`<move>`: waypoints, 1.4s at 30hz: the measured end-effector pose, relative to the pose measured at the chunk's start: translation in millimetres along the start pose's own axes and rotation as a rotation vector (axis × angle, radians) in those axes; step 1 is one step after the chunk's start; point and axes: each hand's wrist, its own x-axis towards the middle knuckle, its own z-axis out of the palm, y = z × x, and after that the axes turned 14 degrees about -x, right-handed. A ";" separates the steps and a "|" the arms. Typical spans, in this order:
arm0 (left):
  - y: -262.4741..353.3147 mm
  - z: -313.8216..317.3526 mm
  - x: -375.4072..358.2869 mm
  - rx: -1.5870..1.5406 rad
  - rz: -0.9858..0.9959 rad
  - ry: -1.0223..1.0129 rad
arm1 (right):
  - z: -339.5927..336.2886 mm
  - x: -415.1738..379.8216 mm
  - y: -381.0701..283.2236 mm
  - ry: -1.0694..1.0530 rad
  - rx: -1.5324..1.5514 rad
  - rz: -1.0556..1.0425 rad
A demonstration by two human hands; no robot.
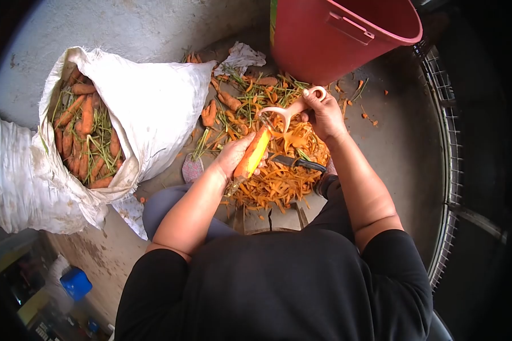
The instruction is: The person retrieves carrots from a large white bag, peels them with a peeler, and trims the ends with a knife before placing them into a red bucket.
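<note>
My left hand is wrapped around a partly peeled carrot, its upper side bright yellow-orange where the skin is off and its lower end still rough and brown. In my right hand is a pale pink Y-shaped peeler with a ring at the handle's end. The peeler's forked head is at the carrot's upper tip. Below both hands spreads a heap of orange carrot peelings. A knife with a dark handle lies across the heap.
A white sack at the left gapes open, full of carrots and green stalks. A large red bin stands at the top. Unpeeled carrots and greens lie on the floor between them. A wire rack curves along the right.
</note>
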 end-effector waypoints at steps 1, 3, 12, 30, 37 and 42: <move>-0.3 -3.4 1.8 0.005 0.007 0.016 | 7.3 -5.8 -4.1 -0.021 -0.024 0.019; -1.0 -0.1 2.1 0.039 0.090 0.061 | 26.2 -21.8 -10.2 -0.123 -0.043 0.086; -3.5 5.1 -3.3 0.045 0.040 -0.024 | -10.0 9.8 -5.6 0.333 -0.166 -0.027; -2.5 7.6 -3.3 0.055 0.146 0.031 | 40.8 -32.7 -2.6 -0.340 -0.016 0.084; -4.9 9.1 -5.0 -0.138 0.063 -0.104 | -19.9 10.2 -7.9 0.289 -0.144 -0.052; -3.8 -1.6 0.7 -0.104 0.116 -0.010 | 20.6 -20.5 -10.8 -0.171 -0.038 0.078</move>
